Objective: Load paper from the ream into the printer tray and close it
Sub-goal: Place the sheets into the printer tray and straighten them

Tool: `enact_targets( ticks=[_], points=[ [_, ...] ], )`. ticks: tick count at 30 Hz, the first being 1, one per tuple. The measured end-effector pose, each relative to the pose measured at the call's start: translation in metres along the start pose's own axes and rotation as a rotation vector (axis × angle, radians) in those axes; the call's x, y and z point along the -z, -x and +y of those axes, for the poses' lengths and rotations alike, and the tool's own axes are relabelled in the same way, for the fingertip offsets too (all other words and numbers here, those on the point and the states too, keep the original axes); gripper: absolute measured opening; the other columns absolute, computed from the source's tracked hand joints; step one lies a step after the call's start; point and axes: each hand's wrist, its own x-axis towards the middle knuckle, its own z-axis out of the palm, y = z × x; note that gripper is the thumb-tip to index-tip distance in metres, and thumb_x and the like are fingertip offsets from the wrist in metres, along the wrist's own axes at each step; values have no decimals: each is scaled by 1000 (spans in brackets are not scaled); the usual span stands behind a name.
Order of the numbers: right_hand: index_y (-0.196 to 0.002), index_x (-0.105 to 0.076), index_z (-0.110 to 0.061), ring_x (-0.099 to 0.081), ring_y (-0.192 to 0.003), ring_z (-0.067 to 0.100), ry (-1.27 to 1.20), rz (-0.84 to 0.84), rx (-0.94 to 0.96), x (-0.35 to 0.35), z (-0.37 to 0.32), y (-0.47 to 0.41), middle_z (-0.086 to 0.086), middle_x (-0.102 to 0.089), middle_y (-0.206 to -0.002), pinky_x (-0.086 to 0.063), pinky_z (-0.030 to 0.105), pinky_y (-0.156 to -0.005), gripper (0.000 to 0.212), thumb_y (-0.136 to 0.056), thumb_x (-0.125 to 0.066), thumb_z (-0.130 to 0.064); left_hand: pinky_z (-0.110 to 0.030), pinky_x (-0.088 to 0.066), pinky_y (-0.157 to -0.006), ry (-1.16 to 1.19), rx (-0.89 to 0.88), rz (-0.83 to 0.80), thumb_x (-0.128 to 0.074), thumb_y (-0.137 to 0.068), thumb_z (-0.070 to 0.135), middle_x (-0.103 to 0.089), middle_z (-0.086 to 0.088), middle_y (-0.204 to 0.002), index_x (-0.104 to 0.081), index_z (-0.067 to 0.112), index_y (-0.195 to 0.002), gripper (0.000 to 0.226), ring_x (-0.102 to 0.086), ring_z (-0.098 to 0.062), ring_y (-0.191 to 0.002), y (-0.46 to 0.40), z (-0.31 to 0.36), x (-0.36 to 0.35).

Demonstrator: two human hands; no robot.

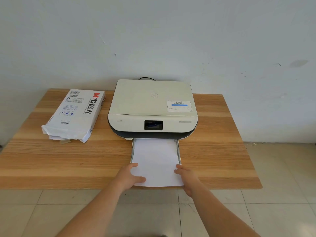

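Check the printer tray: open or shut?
Open: the tray sticks out from the printer, paper overhanging its front.

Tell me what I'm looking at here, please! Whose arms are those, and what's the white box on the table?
The picture comes from a camera worn on a person's head, looking down, so the arms are that person's own. The white box is a printer on a wooden table. Its paper tray is pulled out at the front. The left hand and the right hand hold a stack of white paper by its sides, with the far end already in the tray and the near end sticking out over the table's edge. The opened packet to the left is the ream the paper came from. The tray is not yet closed.
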Motion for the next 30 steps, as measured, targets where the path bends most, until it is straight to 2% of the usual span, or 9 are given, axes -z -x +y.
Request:
enact_targets(
  ticks=[4,8,11,14,17,21,23,26,30],
  points=[
    [-139,-50,-20,-29,-140,25,94,-42,2,-2,-8,-1,4,-39,-150,-22,43,-113,51,-90,-62,-12,-32,-29,-108,-240,-48,-29,-86,-63,22,-9,-2,-158,-30,26,-146,100,-21,-21,-141,0,7,-3],
    [-141,-46,-21,-32,-138,29,177,-48,30,-2,-10,-1,8,-36,-151,-28,42,-110,61,-86,-69,-11,-35,-30,-111,-438,-53,-59,-87,-62,28,15,5,-159,-20,30,-149,110,-12,-20,-145,-3,4,-6],
    [-143,-41,-21,-34,-136,29,297,-48,69,-1,-9,2,11,-32,-152,-32,42,-107,73,-79,-74,-5,-35,-39,-107,-497,-80,-67,-84,-66,26,17,9,-158,-21,28,-149,105,-13,-19,-144,-5,-2,-7],
    [-142,-41,-26,-42,-121,28,457,-26,107,-2,-8,11,8,-27,-150,-42,36,-92,82,-73,-79,-3,-33,-29,-113,-573,-158,-74,-76,-76,33,5,7,-160,-26,23,-148,88,-13,-18,-144,-6,-7,-7],
    [-144,-37,-26,-30,-134,29,610,-54,179,0,-5,14,2,-8,-155,-41,35,-96,91,-69,-83,-4,-33,-29,-111,-738,-249,-61,-62,-85,42,-17,3,-156,-30,23,-146,72,-24,-18,-140,-4,-5,-6],
    [-141,-39,-30,-25,-139,29,852,-47,267,-2,1,14,-1,1,-157,-47,29,-95,86,-71,-81,-4,-35,-34,-99,-1066,-398,19,-46,-88,52,-46,5,-131,-49,25,-131,51,-41,-17,-120,-3,-1,-5],
    [-136,-44,-30,-34,-134,24,943,-44,325,-3,4,14,-4,-4,-156,-53,25,-84,75,-74,-76,-4,-36,-33,-96,-1164,-437,26,-41,-90,47,-50,4,-124,-55,24,-123,42,-42,-18,-116,-2,0,-6],
    [-133,-47,-28,-43,-126,18,1032,-44,375,-1,7,12,-9,-8,-154,-50,13,-65,66,-77,-70,-2,-38,-31,-95,-1279,-467,49,-37,-93,42,-54,2,-119,-59,22,-117,38,-42,-20,-114,-3,-1,-9],
    [-134,-47,-29,-27,-139,19,1124,-73,439,2,11,8,-8,-5,-155,-43,14,-88,66,-76,-72,-7,-40,-29,-93,-1315,-470,99,-35,-96,44,-57,2,-115,-61,21,-113,39,-42,-22,-114,-4,-4,-12]
  ],
)
